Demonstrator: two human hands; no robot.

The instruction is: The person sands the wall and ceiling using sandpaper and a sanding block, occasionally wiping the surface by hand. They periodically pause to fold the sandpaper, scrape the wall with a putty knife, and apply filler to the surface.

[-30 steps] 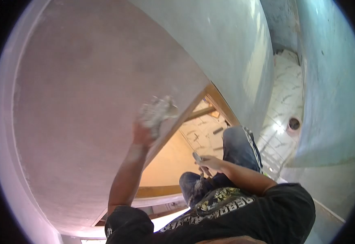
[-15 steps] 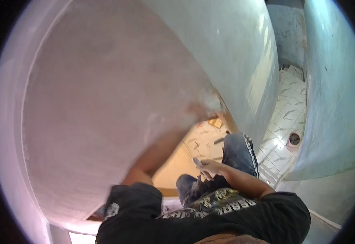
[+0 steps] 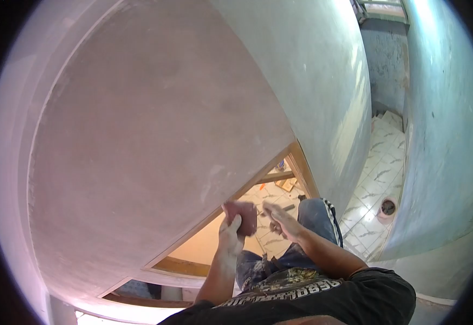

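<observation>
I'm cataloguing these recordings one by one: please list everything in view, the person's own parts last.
Pad: one, reddish-brown, lower centre
Large wall: one, pinkish-grey, left to centre
Adjoining wall: one, grey-green, upper centre
Opposite wall: one, blue-green, right
Frame: one, brown wood, lower centre
Panel: one, orange-tan, within frame
Tiles: many, white, dark-marked, right and beyond frame
Round container: one, dark inside, right
Flat piece: one, yellowish, beyond frame
Shirt: one, black, bottom
Trousers: one pair, dark blue, above shirt
Left hand: one, dusty, gripping pad
Right hand: one, dusty, beside pad
</observation>
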